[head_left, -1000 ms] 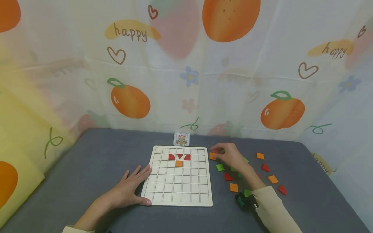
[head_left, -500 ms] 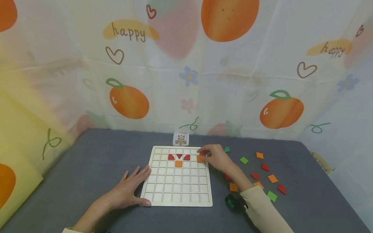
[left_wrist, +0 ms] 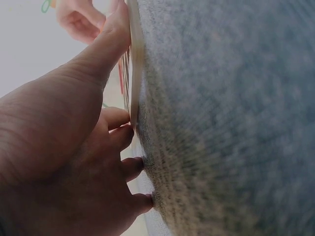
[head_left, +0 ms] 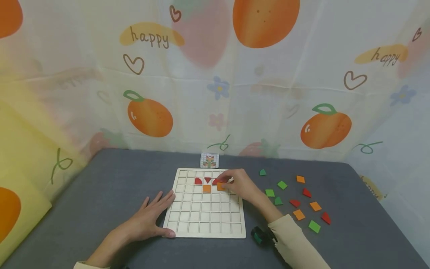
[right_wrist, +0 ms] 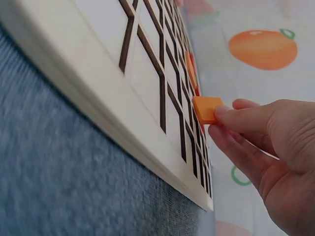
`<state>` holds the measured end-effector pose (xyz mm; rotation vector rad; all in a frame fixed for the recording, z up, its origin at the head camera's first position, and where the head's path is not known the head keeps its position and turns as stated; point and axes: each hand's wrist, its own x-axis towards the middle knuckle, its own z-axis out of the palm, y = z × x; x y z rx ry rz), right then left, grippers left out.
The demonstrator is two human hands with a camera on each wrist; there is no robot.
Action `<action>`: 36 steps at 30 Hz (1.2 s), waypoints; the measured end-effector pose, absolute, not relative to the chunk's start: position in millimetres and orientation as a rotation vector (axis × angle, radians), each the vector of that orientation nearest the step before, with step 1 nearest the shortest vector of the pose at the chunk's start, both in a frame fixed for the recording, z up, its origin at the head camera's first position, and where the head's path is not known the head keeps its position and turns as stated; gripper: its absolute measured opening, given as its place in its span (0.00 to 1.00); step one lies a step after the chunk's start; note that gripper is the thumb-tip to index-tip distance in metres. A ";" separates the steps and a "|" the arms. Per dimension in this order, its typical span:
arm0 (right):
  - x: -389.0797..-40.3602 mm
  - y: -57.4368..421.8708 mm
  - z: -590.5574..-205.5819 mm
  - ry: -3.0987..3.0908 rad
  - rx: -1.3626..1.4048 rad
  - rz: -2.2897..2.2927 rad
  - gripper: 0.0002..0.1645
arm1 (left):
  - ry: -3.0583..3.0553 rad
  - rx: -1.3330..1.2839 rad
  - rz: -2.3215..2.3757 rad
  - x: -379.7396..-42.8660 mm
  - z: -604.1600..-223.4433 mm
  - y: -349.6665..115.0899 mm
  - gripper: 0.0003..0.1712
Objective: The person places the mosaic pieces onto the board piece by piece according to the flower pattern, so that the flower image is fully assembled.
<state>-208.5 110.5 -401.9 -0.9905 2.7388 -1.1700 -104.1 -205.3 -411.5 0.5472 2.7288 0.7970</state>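
Observation:
A pale board [head_left: 204,216] with a square grid lies on the grey table. In its upper rows sit red pieces, including a red triangle [head_left: 207,180], with an orange square tile [head_left: 206,189] just below. My right hand [head_left: 240,183] pinches another orange tile [right_wrist: 205,109] between thumb and fingers, over the board beside the placed orange one. The head view shows the red piece [head_left: 215,181] behind it partly covered by the fingers. My left hand [head_left: 147,217] rests at the board's left edge, fingers spread and thumb [left_wrist: 110,42] at the near corner.
A small card [head_left: 209,160] with a coloured pattern lies behind the board. To the right are scattered loose tiles: green squares [head_left: 314,226], orange squares [head_left: 299,215], red pieces [head_left: 326,218] and green pieces [head_left: 278,201]. A printed curtain [head_left: 255,112] hangs behind the table.
My right hand has taken the orange tile from beside the board and carried it left over the grid, next to the placed orange tile. The left hand has stayed put.

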 end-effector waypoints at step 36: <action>-200.7 89.8 -407.1 2.792 -0.906 -1.155 0.10 | 2.725 0.568 0.803 -104.3 -412.4 -205.8 0.68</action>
